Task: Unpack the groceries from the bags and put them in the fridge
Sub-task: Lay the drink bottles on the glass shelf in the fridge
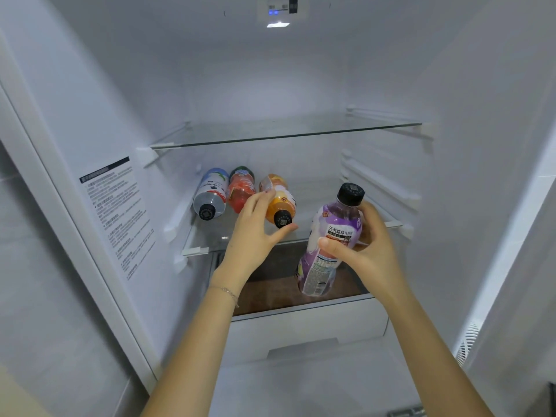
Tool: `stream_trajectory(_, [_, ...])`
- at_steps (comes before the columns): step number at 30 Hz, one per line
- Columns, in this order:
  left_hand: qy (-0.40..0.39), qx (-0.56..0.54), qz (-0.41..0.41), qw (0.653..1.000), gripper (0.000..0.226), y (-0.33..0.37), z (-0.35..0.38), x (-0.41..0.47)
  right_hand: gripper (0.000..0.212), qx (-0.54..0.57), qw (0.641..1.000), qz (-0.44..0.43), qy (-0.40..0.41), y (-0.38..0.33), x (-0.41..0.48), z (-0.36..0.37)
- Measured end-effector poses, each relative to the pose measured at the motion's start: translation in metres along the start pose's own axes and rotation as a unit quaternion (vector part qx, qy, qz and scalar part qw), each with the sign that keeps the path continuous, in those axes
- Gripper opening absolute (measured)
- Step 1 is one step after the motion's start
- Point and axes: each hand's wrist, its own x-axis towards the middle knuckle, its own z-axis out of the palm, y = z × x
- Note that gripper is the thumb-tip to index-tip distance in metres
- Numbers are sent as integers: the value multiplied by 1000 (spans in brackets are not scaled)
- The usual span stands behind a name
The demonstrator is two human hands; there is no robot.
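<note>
Three bottles lie side by side on the fridge's lower glass shelf (210,236), caps toward me: a blue-and-white one (212,191) at the left, a red one (240,189) in the middle, an orange one (279,200) to the right. My left hand (255,233) cups the orange bottle near its black cap, fingers over it and thumb under the cap. My right hand (361,251) holds a purple bottle (331,242) with a black cap, nearly upright and tilted slightly, in front of the shelf's right part.
An upper glass shelf (285,133) spans the fridge with nothing on it. A white drawer (307,323) sits below the lower shelf. A printed label (117,212) is stuck on the left inner wall. The lower shelf's right half holds nothing.
</note>
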Motion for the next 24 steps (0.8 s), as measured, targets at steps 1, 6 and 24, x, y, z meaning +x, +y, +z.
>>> stream_trajectory(1, [1, 28, -1, 1000, 77, -1, 1, 2, 62, 3, 1000, 0, -1, -1, 2, 0])
stream_trajectory(6, [6, 111, 29, 993, 76, -4, 0, 16, 62, -16, 1000, -5, 0, -3, 11, 2])
stream_trajectory(24, [-16, 189, -56, 980, 73, -26, 4, 51, 64, 25, 996, -70, 51, -31, 29, 2])
